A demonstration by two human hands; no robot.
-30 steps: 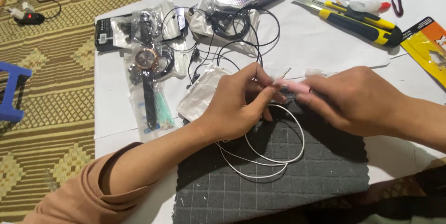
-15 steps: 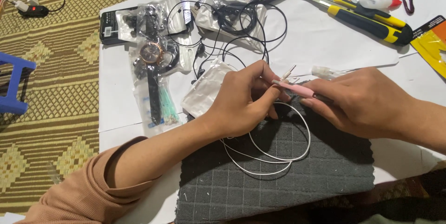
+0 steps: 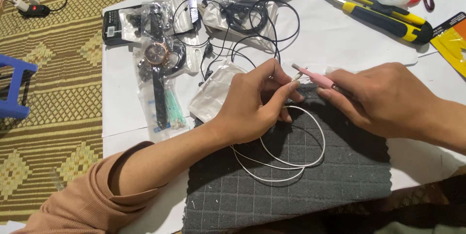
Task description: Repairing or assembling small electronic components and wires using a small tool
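White paper sheet over a patterned woven mat, dark grey gridded cloth under both hands. Left hand: thumb and forefinger pressed together, pinching the end of a thin white cable; cable looped on the cloth just below the curled fingers. Right hand: fingers closed on a small pink tool, tip nearly touching the left fingertips. Beyond the fingers, a wristwatch, black earphones, a yellow utility knife.
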